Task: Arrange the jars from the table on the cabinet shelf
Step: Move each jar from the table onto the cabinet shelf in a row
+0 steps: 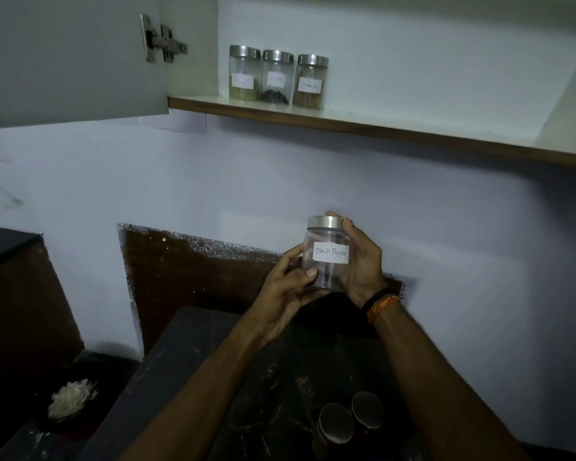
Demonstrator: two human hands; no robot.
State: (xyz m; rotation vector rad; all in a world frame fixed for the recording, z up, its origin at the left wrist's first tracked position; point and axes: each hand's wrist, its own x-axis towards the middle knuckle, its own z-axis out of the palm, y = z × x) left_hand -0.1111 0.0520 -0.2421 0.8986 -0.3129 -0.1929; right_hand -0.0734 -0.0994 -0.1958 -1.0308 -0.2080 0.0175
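Jars wait nearest the camera: two lidded jars (350,419) stand side by side on the dark desk (193,354), between the person's forearms. Above the desk, both hands hold up a clear jar (326,252) with a metal lid and a label reading "Black Pepper". The left grip (286,287) wraps its lower side, thumb on the front glass — the right grip (359,261) grasps the other side, fingers reaching up to the lid. Farther off, three labelled jars (277,78) stand in a row on the cabinet shelf (379,128), close together at its left end, beside the open cabinet door (70,61).
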